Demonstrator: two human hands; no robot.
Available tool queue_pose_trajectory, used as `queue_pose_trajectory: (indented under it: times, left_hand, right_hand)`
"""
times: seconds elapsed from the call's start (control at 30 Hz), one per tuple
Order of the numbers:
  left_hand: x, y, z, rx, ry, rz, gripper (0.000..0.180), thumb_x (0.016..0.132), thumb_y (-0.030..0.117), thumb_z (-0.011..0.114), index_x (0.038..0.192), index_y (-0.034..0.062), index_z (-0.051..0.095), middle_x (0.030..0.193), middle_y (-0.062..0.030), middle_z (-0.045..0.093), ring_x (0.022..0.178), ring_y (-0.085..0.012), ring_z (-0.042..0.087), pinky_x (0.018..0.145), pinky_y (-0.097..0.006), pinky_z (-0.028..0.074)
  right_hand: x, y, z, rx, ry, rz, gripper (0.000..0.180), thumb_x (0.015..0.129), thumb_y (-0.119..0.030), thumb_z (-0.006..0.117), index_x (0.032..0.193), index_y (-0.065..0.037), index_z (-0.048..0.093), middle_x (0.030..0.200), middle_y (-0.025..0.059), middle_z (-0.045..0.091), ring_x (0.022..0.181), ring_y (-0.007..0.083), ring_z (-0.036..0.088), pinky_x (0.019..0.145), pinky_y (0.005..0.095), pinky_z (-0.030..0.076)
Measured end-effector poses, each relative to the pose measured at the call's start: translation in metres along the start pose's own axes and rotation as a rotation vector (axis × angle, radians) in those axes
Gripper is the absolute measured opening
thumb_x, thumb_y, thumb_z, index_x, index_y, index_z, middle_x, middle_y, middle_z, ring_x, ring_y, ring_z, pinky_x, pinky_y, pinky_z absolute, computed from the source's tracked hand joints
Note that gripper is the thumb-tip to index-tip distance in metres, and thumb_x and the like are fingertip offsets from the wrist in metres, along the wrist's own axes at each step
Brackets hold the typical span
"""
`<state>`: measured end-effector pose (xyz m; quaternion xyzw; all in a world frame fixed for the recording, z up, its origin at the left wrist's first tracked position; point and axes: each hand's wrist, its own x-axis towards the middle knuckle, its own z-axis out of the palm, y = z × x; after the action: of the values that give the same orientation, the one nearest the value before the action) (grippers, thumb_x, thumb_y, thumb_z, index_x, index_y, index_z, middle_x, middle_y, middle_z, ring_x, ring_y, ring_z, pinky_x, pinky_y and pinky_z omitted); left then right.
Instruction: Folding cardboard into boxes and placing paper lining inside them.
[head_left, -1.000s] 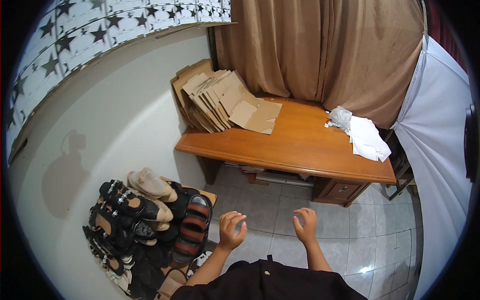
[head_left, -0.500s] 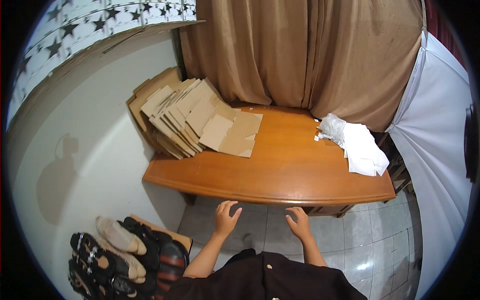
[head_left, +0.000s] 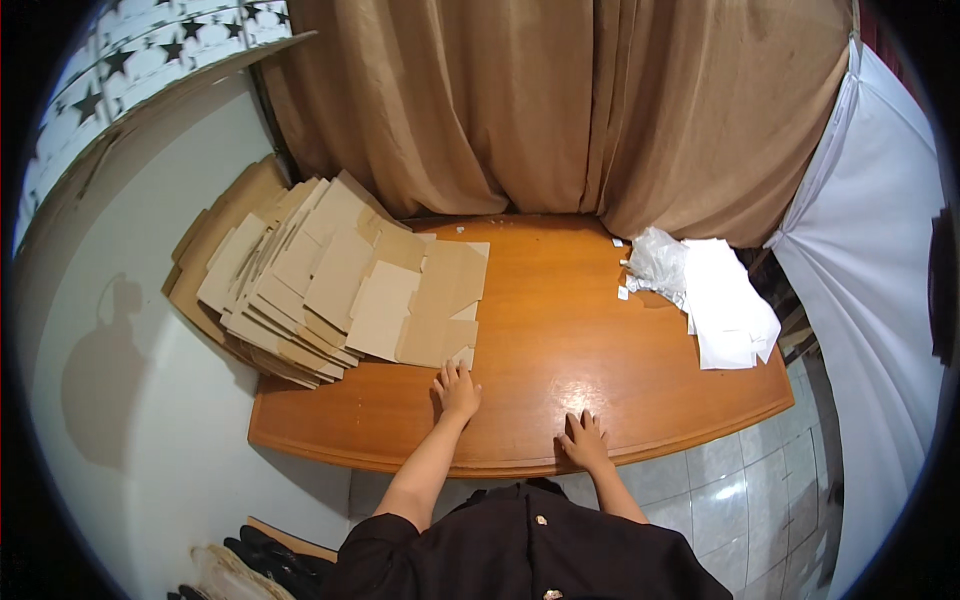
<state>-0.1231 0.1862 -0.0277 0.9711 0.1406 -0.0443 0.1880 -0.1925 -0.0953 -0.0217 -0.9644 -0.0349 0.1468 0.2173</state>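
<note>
My left hand (head_left: 458,391) is at the near edge of a flattened cardboard box (head_left: 440,300), its fingers stretched forward and apart. Whether the fingertips touch the card I cannot tell. That box lies unfolded at the right side of a leaning pile of flat brown cardboard boxes (head_left: 290,270). My right hand (head_left: 584,440) rests over the front edge of the wooden table (head_left: 540,340), fingers spread, with nothing in it.
At the table's right lie white paper sheets (head_left: 725,305) beside a crumpled clear plastic bag (head_left: 658,262). A brown curtain (head_left: 480,100) hangs behind; white cloth (head_left: 860,250) drapes at right. Shoes (head_left: 270,560) stand on the floor at lower left.
Both hands have moved forward from before the table to above its near part. The table now appears closer, and my left hand has come up to the cardboard.
</note>
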Motion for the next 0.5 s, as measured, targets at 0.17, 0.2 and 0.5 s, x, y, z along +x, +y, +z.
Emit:
queue_pose_trajectory:
  times: [0.17,0.2,0.5]
  left_hand:
    - [0.042,0.006,0.001,0.004,0.092,0.016,0.07,0.085,0.034,0.056,0.139,0.0025,0.025,0.147,-0.0194,0.018,0.137,-0.0335,0.013,0.105,-0.061,0.013]
    - [0.049,-0.001,0.004,0.029,0.08,0.057,0.065,0.086,0.031,0.054,0.138,0.0021,0.028,0.146,-0.0196,0.021,0.136,-0.0339,0.017,0.105,-0.06,0.014]
    - [0.052,-0.035,0.01,-0.157,0.362,0.592,0.031,0.089,0.007,0.046,0.12,0.002,0.051,0.108,-0.0147,0.062,0.101,-0.0295,0.059,0.098,-0.055,0.034]
  right_hand:
    - [0.025,0.007,-0.002,-0.105,0.11,-0.042,0.054,0.088,-0.048,0.042,0.137,-0.026,0.036,0.148,0.012,0.02,0.136,0.0372,0.017,0.102,0.0658,0.009]
    - [0.031,0.004,0.0,-0.12,0.168,-0.026,0.054,0.088,-0.048,0.042,0.137,-0.026,0.036,0.148,0.0115,0.021,0.136,0.0356,0.017,0.103,0.0654,0.009]
    - [0.033,-0.001,0.004,-0.15,0.203,0.024,0.054,0.088,-0.047,0.041,0.138,-0.026,0.034,0.146,0.0084,0.026,0.136,0.0284,0.021,0.104,0.0628,0.009]
